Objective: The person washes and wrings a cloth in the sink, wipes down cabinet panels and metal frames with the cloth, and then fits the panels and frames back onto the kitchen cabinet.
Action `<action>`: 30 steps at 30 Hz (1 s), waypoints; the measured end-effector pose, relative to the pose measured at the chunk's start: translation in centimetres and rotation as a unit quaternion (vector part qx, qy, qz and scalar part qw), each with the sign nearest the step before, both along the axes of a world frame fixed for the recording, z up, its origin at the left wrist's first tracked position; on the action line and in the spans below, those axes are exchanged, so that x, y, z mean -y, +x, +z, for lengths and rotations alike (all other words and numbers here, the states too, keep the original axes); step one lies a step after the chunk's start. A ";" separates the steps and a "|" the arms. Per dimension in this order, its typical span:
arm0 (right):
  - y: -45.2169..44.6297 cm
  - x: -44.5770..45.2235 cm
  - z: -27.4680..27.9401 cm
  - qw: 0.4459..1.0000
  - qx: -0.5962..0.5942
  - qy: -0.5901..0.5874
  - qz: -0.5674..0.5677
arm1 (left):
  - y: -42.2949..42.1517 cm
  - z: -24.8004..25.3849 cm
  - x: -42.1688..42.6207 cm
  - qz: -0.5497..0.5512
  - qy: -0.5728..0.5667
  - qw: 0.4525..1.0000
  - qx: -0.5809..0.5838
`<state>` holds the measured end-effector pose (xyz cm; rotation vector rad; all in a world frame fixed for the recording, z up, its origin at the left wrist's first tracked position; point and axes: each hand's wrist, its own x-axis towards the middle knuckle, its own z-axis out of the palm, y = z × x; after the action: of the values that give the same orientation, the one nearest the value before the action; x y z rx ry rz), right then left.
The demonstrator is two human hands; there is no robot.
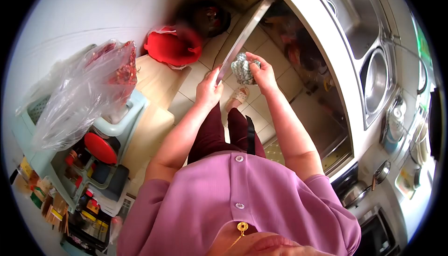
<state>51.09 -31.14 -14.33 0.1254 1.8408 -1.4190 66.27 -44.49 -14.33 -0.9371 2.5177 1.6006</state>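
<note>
My left hand (209,88) is closed around the near end of an open cabinet door (245,34), seen edge-on from above. A bunched grey-green knitted dishcloth (242,69) is pinched in the fingers of my right hand (264,74). The cloth is close to the door's inner side; whether they touch I cannot tell. To the right of my right hand the cabinet (308,64) under the counter is open, its inside dark with items I cannot make out.
A red bin (172,48) with a bag liner stands by the wall, beside a dark round container (212,20). At left, a light-blue shelf rack (140,104) holds plastic bags (88,92) and kitchen goods. A steel sink (352,13) is set in the counter (322,10) at right.
</note>
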 end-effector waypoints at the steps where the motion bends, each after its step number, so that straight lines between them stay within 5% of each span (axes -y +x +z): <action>1: -0.3 0.6 0.4 1.000 -0.001 0.004 0.012 | 0.3 -0.4 -0.1 0.012 0.004 1.000 -0.001; 7: 1.4 1.3 0.6 0.999 0.019 -0.018 0.042 | 2.0 -2.0 -0.6 0.007 -0.042 0.995 -0.093; 17: 2.7 1.8 1.2 0.992 -0.006 0.069 0.104 | 2.9 -2.0 0.1 -0.038 -0.039 0.995 -0.087; 25: 1.0 2.3 1.9 0.931 -0.065 0.205 0.295 | 3.0 -2.9 -0.2 -0.044 -0.029 0.994 -0.094; 30: 0.6 2.8 1.9 0.924 -0.055 0.161 0.343 | 2.9 -3.0 -0.2 -0.046 -0.027 0.994 -0.090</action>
<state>51.69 -33.90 -12.43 -0.4108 1.9265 -0.6425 69.13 -44.26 -17.31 -0.6966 2.6910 1.6676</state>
